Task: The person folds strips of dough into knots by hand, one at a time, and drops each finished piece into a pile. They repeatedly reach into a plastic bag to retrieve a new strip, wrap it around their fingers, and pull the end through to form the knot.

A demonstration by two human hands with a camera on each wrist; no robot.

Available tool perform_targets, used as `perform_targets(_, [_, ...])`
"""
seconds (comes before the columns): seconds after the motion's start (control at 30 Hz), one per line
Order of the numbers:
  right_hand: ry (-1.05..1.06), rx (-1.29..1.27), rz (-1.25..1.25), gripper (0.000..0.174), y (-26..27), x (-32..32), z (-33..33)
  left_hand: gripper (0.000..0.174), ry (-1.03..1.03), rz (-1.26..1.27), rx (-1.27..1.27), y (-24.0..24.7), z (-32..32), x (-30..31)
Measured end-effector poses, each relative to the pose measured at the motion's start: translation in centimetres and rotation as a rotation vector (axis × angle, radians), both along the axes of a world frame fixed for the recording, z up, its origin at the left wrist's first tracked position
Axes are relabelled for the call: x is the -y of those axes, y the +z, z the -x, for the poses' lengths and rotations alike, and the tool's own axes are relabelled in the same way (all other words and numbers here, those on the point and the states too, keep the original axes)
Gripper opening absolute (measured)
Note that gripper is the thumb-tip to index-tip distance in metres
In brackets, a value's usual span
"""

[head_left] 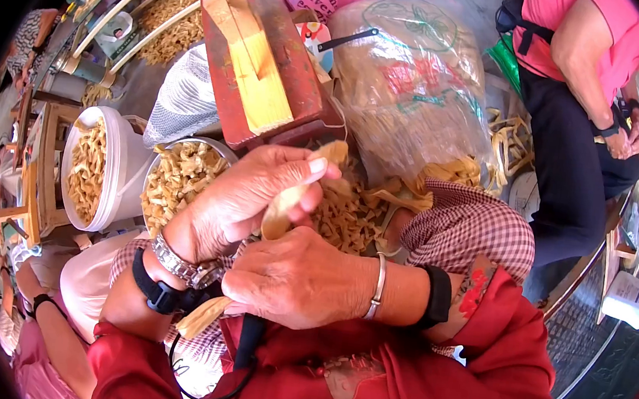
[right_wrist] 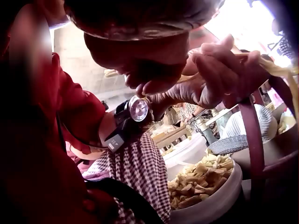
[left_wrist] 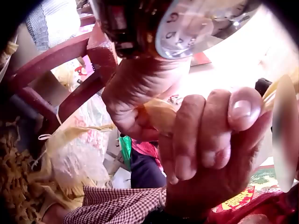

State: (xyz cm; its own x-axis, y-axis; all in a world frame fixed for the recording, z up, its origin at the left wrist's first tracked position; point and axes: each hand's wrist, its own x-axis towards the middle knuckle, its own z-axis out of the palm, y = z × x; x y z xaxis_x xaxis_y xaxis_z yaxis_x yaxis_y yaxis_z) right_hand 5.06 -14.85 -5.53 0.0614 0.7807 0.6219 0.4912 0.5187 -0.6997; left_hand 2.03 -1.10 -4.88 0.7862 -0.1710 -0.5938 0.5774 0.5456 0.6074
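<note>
Behind the lap stand a white bucket (head_left: 124, 171) and a metal bowl (head_left: 212, 142) heaped with pale chips, beside a red wooden stand (head_left: 297, 57). Over the lap, the left grip (head_left: 246, 196) pinches a pale strip (head_left: 280, 215) near its upper end. The right grip (head_left: 304, 276) curls round it just below, touching the left.

The grey ground (head_left: 476, 9), seemingly concrete, carried a white plastic bucket (head_left: 124, 171) of yellow strips, a round metal bowl (head_left: 216, 143) of cut pale pieces just beside it, a red wooden bench (head_left: 301, 73) behind them, and a bulging clear plastic sack (head_left: 413, 85).
</note>
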Motion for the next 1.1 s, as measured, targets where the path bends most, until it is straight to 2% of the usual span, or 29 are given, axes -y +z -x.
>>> perform_targets(0.1, [-0.218,-0.069,-0.089,0.019,0.4,0.3,-1.4,0.023,0.043,-0.21,0.098,-0.3,-0.1,-0.2])
perform_targets(0.13, [-0.365,-0.037,-0.156,0.018,-0.2,-0.3,-2.9,0.014,0.078,-0.184,0.143,0.6,-0.3,0.5])
perform_targets(0.17, [-0.513,-0.003,-0.222,0.017,-0.7,-0.6,-4.2,0.011,0.149,-0.295,0.309,0.6,0.2,0.7])
perform_targets(0.23, [-0.575,-0.554,0.198,0.017,0.6,0.2,-4.9,0.013,-0.142,-0.51,0.224,2.6,-0.3,0.4])
perform_targets(0.27, [-0.582,-0.542,0.319,0.025,0.0,0.2,-5.8,0.015,-0.163,-0.628,0.281,2.7,-0.2,0.3])
perform_targets(0.3, [-0.534,-0.677,0.275,0.026,-0.6,-0.2,-5.8,0.016,-0.137,-0.764,0.326,2.9,-0.1,0.5])
perform_targets(0.37, [-0.489,-0.729,0.428,0.023,-0.5,-0.2,-6.1,0.008,-0.041,-0.929,0.48,3.3,0.2,0.5])
perform_targets(0.43, [-0.409,-0.749,0.353,0.026,-0.8,-0.5,-6.3,0.01,0.048,-1.459,0.659,3.5,0.3,0.0])
perform_targets(0.47, [-0.364,-0.759,0.313,0.028,-0.9,-0.8,-6.5,0.016,0.032,-1.548,0.711,4.1,0.3,0.0])
perform_targets(0.57, [-0.261,-0.722,0.457,0.031,0.4,-0.5,-7.5,0.012,0.089,-1.725,0.91,4.3,0.1,0.3])
perform_targets(0.7, [-0.165,-0.646,0.597,0.029,0.4,-0.3,-8.3,0.015,0.042,-1.697,0.923,4.0,0.4,0.1])
perform_targets(0.73, [-0.159,-0.62,0.613,0.031,0.7,-0.2,-8.3,0.011,0.02,-1.758,0.974,3.9,0.4,-0.2])
perform_targets(0.83, [-0.239,-0.546,0.515,0.032,0.6,-0.4,-7.9,0.007,0.041,-1.465,0.703,3.5,1.0,-0.7])
perform_targets(0.87, [-0.255,-0.415,0.467,0.03,0.6,-0.2,-8.1,0.009,0.047,-1.351,0.621,4.0,1.0,-0.8])
perform_targets(0.97, [-0.343,-0.266,0.137,0.028,0.4,-0.6,-7.9,0.02,0.32,-0.549,0.56,4.2,0.5,-0.3])
perform_targets(1.0, [-0.313,-0.172,0.134,0.027,0.9,-0.5,-8.2,0.029,0.294,-0.399,0.593,4.4,0.6,-0.8])
perform_targets(1.1, [-0.302,-0.341,0.251,0.026,1.8,0.0,-7.8,0.04,0.302,-0.293,0.554,4.0,0.5,-0.7])
